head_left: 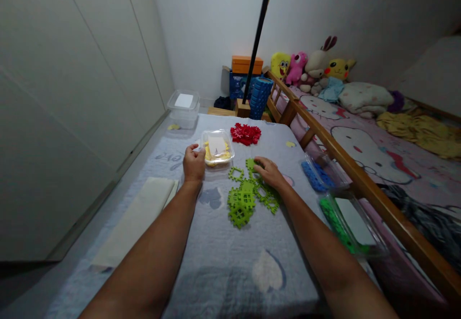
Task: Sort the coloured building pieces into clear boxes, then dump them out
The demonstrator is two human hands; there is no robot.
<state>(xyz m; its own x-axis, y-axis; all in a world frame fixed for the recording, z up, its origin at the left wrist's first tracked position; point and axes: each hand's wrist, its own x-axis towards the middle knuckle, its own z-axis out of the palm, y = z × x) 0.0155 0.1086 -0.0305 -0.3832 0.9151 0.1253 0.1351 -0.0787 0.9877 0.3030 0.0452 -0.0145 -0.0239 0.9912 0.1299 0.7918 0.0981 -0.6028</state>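
Observation:
My left hand (193,164) is curled round the near left edge of a clear plastic box (217,148) with yellow pieces inside and a lid on top. My right hand (269,172) rests palm down on a pile of green interlocking plastic pieces (245,198) spread on the grey blanket (223,251), fingers bent over the pile's far end. A heap of red pieces (246,133) lies just beyond the yellow box.
A wooden bed rail (345,165) runs along the right. Against it stand clear boxes with blue pieces (317,175) and green pieces (345,223). An empty clear box (183,105) sits at the far left, a folded white cloth (140,218) at the near left, a black pole (257,35) behind.

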